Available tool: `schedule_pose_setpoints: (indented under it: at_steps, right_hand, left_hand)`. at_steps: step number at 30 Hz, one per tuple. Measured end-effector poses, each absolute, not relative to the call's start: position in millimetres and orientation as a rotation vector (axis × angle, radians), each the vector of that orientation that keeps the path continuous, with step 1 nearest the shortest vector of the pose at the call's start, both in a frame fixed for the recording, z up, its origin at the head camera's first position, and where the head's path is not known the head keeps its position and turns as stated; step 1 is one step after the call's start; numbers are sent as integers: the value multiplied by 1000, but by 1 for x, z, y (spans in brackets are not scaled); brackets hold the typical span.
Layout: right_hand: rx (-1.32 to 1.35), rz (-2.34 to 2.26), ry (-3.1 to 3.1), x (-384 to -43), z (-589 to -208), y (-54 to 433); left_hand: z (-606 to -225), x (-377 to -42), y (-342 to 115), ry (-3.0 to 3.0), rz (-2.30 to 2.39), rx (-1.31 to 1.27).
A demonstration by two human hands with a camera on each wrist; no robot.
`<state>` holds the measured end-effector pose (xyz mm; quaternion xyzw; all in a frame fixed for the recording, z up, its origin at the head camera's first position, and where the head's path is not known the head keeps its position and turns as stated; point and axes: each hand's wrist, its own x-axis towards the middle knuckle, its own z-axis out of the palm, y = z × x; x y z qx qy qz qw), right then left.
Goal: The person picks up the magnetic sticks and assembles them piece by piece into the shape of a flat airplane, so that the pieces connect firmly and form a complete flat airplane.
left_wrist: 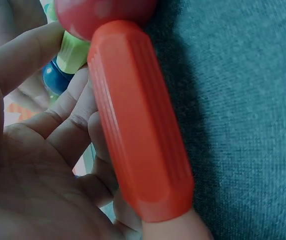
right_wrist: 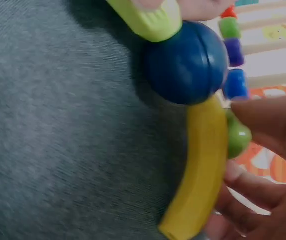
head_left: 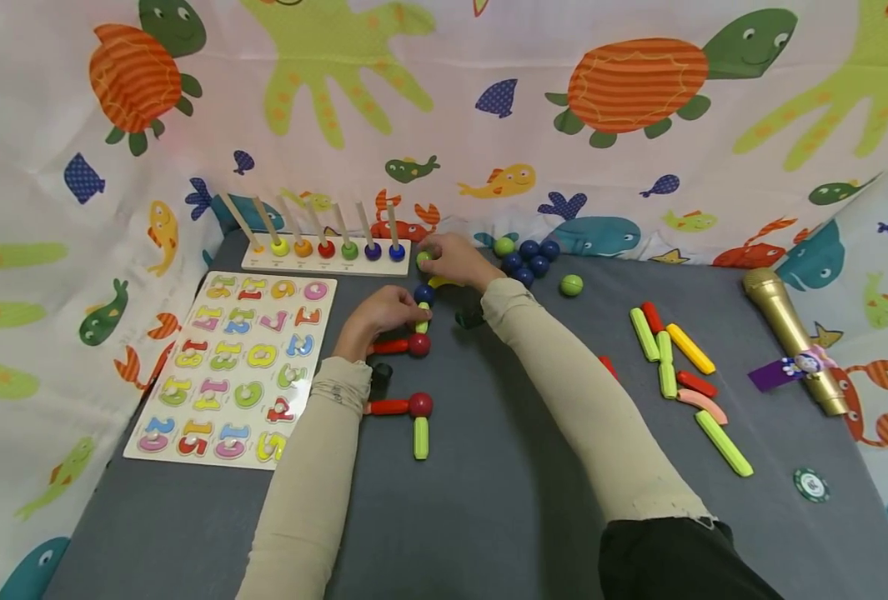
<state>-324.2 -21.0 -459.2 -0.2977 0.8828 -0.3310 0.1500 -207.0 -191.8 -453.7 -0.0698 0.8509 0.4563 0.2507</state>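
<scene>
The grey cloth surface bears a number board and peg stand at left, clustered blue balls, green balls, loose coloured sticks, joined ball-and-stick pieces, a gold microphone and a chip.

- Six dark blue balls in sight, five clustered toward one o'clock
- Three green balls
- Two red balls
- Six lime-green sticks, four of them toward three o'clock
- Five red sticks in sight, one largely covered
- Two yellow sticks, one curved
- One curved pink stick toward three o'clock
- Seven wooden pegs on one stacking board
- Twenty-one number pieces on one puzzle board
- One gold microphone
- One poker chip
</scene>
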Motion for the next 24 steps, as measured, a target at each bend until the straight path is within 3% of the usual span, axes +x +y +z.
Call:
schedule_pose_setpoints:
  at_steps: [6,14,24]
  right_hand:
    - [-696,-972,2610,-322,-459,-3]
    - [-521,-1192,2608,-303,-445,69]
    - [-550,-1204,2534,-267,-458,91]
  left_hand:
    - [-451,-210,-186,2328,1143,-214]
    - [-447,-220,-156,2620,1014,-135]
    - [-453,-246,-135,2769,811,-100]
